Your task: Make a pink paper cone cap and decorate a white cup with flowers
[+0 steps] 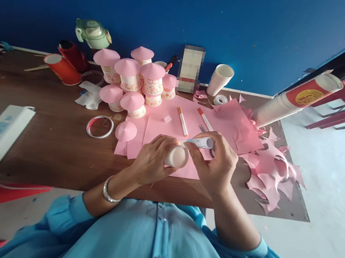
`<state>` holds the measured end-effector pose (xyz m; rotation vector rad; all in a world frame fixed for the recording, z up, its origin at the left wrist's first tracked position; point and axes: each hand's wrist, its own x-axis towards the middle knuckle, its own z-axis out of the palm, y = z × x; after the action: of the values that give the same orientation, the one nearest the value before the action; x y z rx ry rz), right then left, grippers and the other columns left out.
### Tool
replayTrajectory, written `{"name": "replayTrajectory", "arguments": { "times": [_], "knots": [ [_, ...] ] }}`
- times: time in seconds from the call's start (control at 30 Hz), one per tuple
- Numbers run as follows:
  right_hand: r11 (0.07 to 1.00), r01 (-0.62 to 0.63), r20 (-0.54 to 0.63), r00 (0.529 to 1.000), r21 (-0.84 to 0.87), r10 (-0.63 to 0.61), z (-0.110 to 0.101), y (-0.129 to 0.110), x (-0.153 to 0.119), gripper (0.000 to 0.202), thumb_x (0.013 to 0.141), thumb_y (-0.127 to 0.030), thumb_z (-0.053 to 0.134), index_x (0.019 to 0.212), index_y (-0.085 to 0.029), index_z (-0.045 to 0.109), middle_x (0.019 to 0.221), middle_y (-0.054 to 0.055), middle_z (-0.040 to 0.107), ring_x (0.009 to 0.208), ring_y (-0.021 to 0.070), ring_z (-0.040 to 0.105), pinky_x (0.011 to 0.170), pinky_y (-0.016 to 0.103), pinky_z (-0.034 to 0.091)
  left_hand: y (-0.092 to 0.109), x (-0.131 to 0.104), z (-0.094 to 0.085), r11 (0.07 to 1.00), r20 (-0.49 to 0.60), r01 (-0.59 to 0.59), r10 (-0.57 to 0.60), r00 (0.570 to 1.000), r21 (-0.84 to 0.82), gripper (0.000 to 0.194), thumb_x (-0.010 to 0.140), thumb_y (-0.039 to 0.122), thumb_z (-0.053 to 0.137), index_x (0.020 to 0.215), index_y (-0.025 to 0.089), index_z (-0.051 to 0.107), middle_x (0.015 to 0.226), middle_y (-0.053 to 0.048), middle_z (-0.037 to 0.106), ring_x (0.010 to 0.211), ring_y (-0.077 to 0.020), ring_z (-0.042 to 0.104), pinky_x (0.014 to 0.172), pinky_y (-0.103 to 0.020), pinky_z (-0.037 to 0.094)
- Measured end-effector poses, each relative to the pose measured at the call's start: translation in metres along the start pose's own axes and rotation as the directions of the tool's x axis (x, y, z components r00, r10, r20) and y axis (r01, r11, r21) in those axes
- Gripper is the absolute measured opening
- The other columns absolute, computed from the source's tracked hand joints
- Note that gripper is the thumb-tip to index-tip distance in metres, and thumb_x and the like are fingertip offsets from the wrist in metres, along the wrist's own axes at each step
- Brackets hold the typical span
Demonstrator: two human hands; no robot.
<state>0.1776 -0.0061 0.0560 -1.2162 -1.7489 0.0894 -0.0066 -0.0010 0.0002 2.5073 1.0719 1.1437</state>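
Note:
My left hand is closed around a small white paper cup, tilted with one round end toward me. My right hand grips a white glue bottle with blue print, its narrow tip at the cup's upper edge. Whether glue is coming out is too small to tell. Beneath both hands lie pink paper sheets. Two markers rest on the paper, and scissors lie partly hidden behind my right hand. A loose pink paper cone sits left of my left hand.
Several cups with pink cone roofs stand at the back left, near a tape roll. Cup stacks and a long leaning stack are farther right, above pink scraps. A power strip lies left.

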Motion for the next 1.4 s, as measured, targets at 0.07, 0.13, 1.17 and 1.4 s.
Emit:
{"name": "replayTrajectory", "arguments": {
  "times": [0.07, 0.13, 1.17, 1.4],
  "knots": [
    [1.000, -0.017, -0.003, 1.000, -0.010, 0.017, 0.004, 0.003, 0.003, 0.012, 0.093, -0.030, 0.072, 0.093, -0.025, 0.061, 0.080, -0.002, 0.070, 0.071, 0.0162, 0.067, 0.066, 0.028, 0.053, 0.001, 0.000, -0.001, 1.000, 0.024, -0.002, 0.003, 1.000, -0.002, 0.056, 0.077, 0.015, 0.070, 0.127, 0.019, 0.047, 0.111, -0.014, 0.071, 0.102, -0.0320, 0.069, 0.075, -0.043, 0.063],
    [0.999, -0.043, -0.006, 0.999, -0.015, 0.042, 0.005, 0.006, 0.005, 0.014, 0.092, -0.032, 0.073, 0.090, -0.025, 0.061, 0.076, -0.003, 0.069, 0.066, 0.0152, 0.066, 0.063, 0.027, 0.051, 0.001, -0.001, -0.002, 0.999, 0.041, 0.029, -0.028, 0.999, -0.015, 0.056, 0.075, 0.013, 0.071, 0.126, 0.019, 0.048, 0.112, -0.014, 0.071, 0.103, -0.0323, 0.070, 0.076, -0.043, 0.063],
    [0.995, -0.099, -0.044, 0.994, -0.027, 0.098, 0.001, 0.004, -0.015, 0.012, 0.091, -0.028, 0.075, 0.092, -0.025, 0.063, 0.079, -0.002, 0.070, 0.067, 0.0158, 0.066, 0.065, 0.029, 0.053, -0.003, -0.006, 0.001, 0.978, -0.073, 0.180, -0.188, 0.979, -0.102, 0.051, 0.080, 0.024, 0.080, 0.122, 0.023, 0.052, 0.113, -0.009, 0.069, 0.105, -0.0261, 0.068, 0.090, -0.040, 0.058],
    [0.992, -0.040, -0.043, 0.998, 0.120, 0.045, -0.003, -0.002, -0.014, 0.013, 0.091, -0.022, 0.073, 0.098, -0.025, 0.063, 0.085, 0.001, 0.073, 0.074, 0.0188, 0.071, 0.068, 0.033, 0.057, -0.003, -0.003, 0.001, 0.961, -0.077, 0.240, -0.252, 0.965, -0.135, 0.046, 0.084, 0.032, 0.079, 0.120, 0.023, 0.051, 0.109, -0.007, 0.069, 0.099, -0.0238, 0.069, 0.084, -0.037, 0.058]
  ]
}}
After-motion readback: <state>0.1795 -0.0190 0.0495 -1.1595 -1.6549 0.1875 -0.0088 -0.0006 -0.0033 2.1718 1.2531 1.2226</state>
